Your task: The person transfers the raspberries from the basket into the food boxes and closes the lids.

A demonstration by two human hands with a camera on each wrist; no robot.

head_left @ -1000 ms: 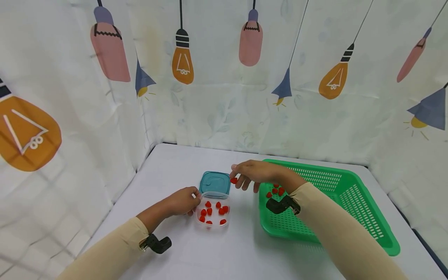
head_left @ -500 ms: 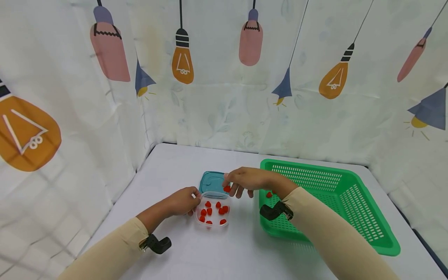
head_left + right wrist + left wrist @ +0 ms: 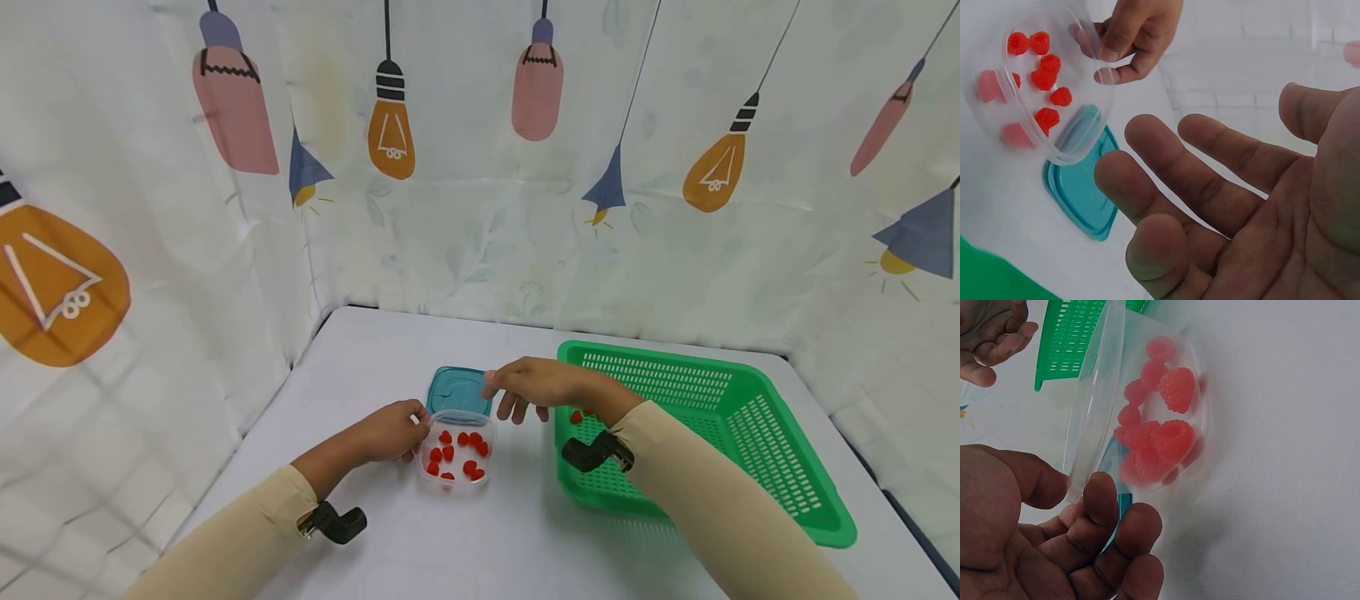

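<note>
A clear plastic container (image 3: 455, 483) stands on the table with several red raspberries (image 3: 448, 453) inside. My left hand (image 3: 392, 430) pinches its left rim between thumb and forefinger, plainly seen in the left wrist view on the container wall (image 3: 1094, 394). Above and right of the container hovers my right hand (image 3: 529, 387), its fingers spread and relaxed. In the right wrist view nothing lies between those fingers (image 3: 1154, 137). A teal lid (image 3: 454, 388) lies flat behind the container, partly covered by the right fingertips in the head view.
A green perforated basket (image 3: 750, 442) stands to the right, with a few raspberries (image 3: 577, 416) at its left end, partly hidden by my right arm. A printed curtain (image 3: 465, 233) hangs behind and beside the white table (image 3: 420, 550).
My right hand moved left from the basket side with a raspberry, then let it go. One more raspberry lies in the container, and some there have shifted. The left hand has stayed put.
</note>
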